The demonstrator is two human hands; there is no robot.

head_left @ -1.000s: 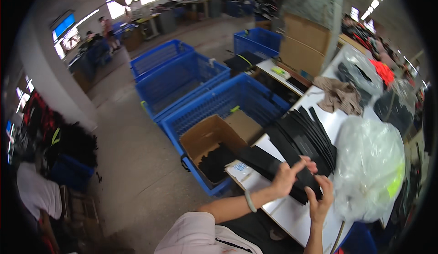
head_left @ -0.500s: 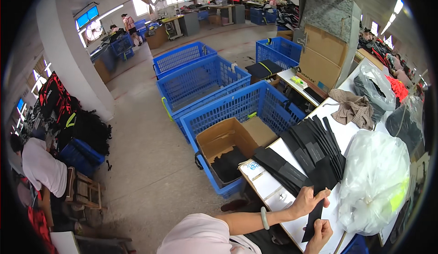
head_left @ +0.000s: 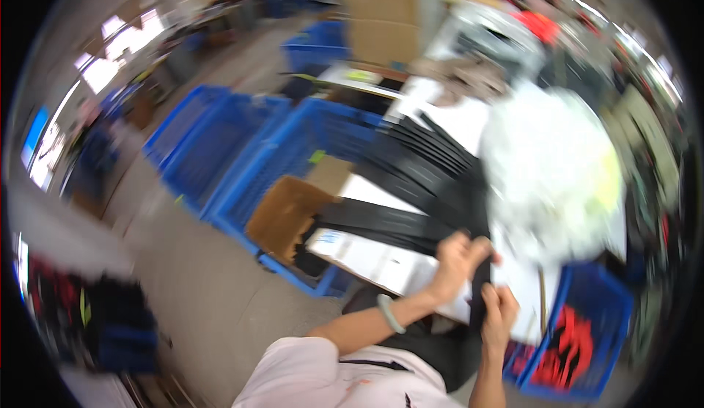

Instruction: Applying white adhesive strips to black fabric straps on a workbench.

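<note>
My left hand (head_left: pixel 456 265), with a pale bangle on its wrist, pinches a black fabric strip (head_left: pixel 478 298) near the front edge of the white table. Just below and to the right, my right hand (head_left: pixel 499 311) is closed on the same strip. From my hands the strip runs up along the table, where it merges with other dark pieces. Fanned out beyond my left hand lie several black fabric strips (head_left: pixel 414 166), overlapping in rows. Motion blur hides the finer edges.
A bulging clear plastic bag (head_left: pixel 550 173) stands on the white table (head_left: pixel 367 261) at right. Blue crates (head_left: pixel 227 137) line its left side, one holding a cardboard box (head_left: pixel 286 214). Another blue crate (head_left: pixel 605 349) with red and black pieces sits at lower right. A brown checked cloth (head_left: pixel 466 76) lies farther back.
My view has swung to the right, so the table and crates sit farther left and the lower-right crate shows more. Both hands keep their hold on the strip.
</note>
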